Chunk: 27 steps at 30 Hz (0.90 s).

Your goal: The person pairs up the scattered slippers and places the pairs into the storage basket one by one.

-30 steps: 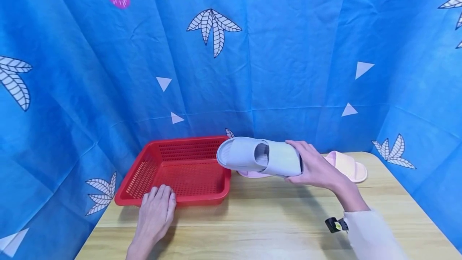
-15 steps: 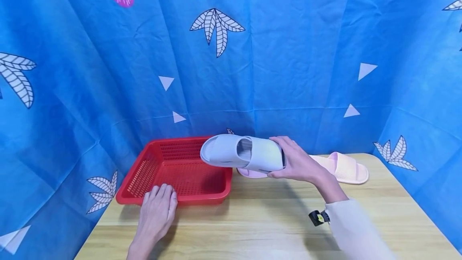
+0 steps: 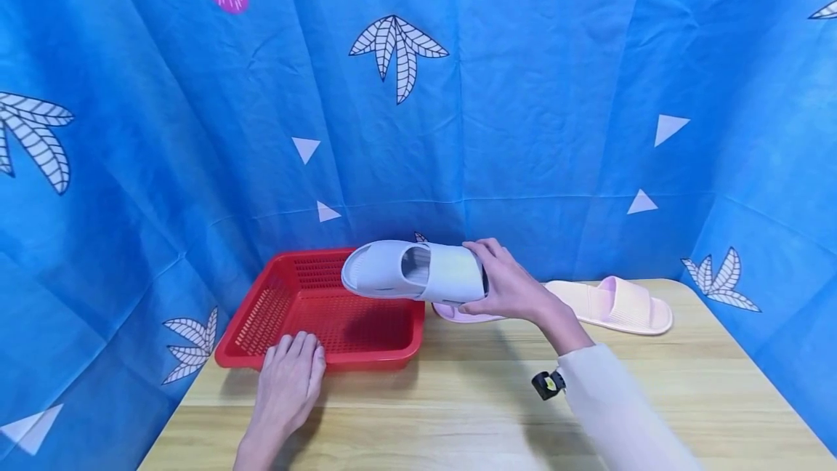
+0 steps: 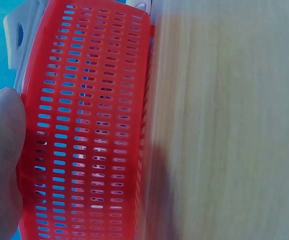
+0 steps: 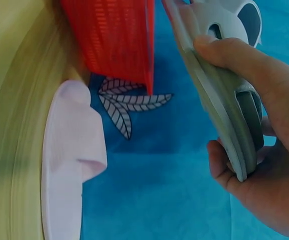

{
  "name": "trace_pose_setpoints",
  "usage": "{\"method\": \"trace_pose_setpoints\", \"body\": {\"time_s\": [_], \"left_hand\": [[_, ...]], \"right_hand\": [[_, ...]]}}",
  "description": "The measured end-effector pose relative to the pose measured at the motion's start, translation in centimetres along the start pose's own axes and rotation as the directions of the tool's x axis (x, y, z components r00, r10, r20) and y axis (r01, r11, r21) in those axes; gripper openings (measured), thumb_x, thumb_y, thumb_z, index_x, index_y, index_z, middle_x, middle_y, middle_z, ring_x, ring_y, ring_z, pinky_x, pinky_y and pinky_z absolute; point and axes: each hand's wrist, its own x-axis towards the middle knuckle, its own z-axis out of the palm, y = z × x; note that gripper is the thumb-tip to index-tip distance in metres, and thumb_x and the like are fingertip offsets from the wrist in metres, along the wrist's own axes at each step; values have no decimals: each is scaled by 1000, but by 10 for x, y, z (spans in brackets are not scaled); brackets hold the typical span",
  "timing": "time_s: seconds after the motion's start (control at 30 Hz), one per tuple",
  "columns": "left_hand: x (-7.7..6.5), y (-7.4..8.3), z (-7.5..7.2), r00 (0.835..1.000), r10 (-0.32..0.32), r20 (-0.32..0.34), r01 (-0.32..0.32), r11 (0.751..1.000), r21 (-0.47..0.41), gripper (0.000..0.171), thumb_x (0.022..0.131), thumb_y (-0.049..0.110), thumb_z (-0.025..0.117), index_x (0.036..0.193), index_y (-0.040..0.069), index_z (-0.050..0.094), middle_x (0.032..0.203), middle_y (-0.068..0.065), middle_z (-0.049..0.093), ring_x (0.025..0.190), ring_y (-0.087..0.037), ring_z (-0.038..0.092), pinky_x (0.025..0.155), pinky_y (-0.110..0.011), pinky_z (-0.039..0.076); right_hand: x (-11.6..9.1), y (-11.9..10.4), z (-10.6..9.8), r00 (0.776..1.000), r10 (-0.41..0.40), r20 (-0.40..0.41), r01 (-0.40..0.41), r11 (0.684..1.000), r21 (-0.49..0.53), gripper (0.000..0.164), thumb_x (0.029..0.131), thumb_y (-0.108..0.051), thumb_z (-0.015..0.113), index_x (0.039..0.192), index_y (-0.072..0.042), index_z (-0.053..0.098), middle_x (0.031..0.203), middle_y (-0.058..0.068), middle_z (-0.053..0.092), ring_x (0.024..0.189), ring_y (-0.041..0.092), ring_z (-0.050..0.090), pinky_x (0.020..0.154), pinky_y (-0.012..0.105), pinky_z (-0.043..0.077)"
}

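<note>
Gray slippers (image 3: 437,273), fitted together with two straps showing, are hanging in the air over the right part of a red basket (image 3: 375,360), and you are holding them by the end away from the basket. Your right hand (image 3: 510,282) is gripping that end, the thumb lying along one side and the fingers wrapping the other, as the right wrist view is showing; the same view is showing bare space between the slippers and the basket. Your left hand (image 3: 290,380) is holding the near rim of the basket, its fingers bending over the edge with their tips hidden. Just to the right of the basket, a lilac slipper (image 3: 461,315) is lying on the wooden table (image 3: 458,413), its toe facing the basket and much of it hiding behind what you are carrying. Farther right, beyond your wrist, a pink slipper (image 3: 628,304) is resting with its toe pointing right. You are wearing a white sleeve (image 3: 615,398) on the right arm, a black device (image 3: 544,385) sitting at its cuff. Behind the table, a blue curtain (image 3: 536,93) printed with leaves and triangles is filling the background.
</note>
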Motion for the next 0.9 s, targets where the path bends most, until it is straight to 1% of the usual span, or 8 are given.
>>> {"method": "trace_pose_setpoints", "body": {"time_s": [0.17,0.27,0.47,0.67,0.73,0.9], "left_hand": [[0,0,1,1000,16,-7,-16,1000,1,20,100,22,47,91,7,56,86,-10,55,85,-33,50,71,-45,39],[0,0,1,1000,21,-13,-21,1000,4,20,100,22,47,91,6,56,86,-10,55,85,-34,50,71,-46,39],[0,-1,2,1000,8,-7,-8,1000,12,17,98,21,52,92,6,56,87,-11,57,86,-35,50,72,-46,39],[0,-2,2,1000,12,-6,-12,1000,11,14,96,19,56,91,7,55,86,-10,55,85,-34,50,72,-46,39],[0,-2,2,1000,19,-10,-19,1000,9,13,95,19,57,91,7,56,86,-10,55,85,-34,50,72,-46,39],[-1,-3,2,999,30,-14,-30,1000,4,20,98,22,51,95,4,59,89,-12,59,86,-35,52,73,-47,39]], "right_hand": [[8,-7,8,1000,9,17,-9,1000,2,102,70,-36,95,153,-10,41,142,14,48,124,32,47,96,53,51],[14,-11,12,1000,1,31,-1,1000,-1,102,71,-36,94,153,-10,40,143,14,48,123,32,47,96,52,51],[26,-21,22,998,-34,57,35,999,-9,100,74,-34,92,154,-7,39,144,16,47,124,34,47,98,51,50],[40,-34,32,995,-42,85,45,998,-34,103,78,-36,90,159,-8,33,146,16,47,127,32,44,99,47,50],[45,-38,37,995,-36,98,40,998,-41,104,79,-38,89,160,-8,31,147,15,46,128,32,44,99,47,50],[56,-52,49,990,7,138,-3,1000,-28,101,78,-40,89,157,-9,34,151,16,42,130,32,42,98,50,51]]}}
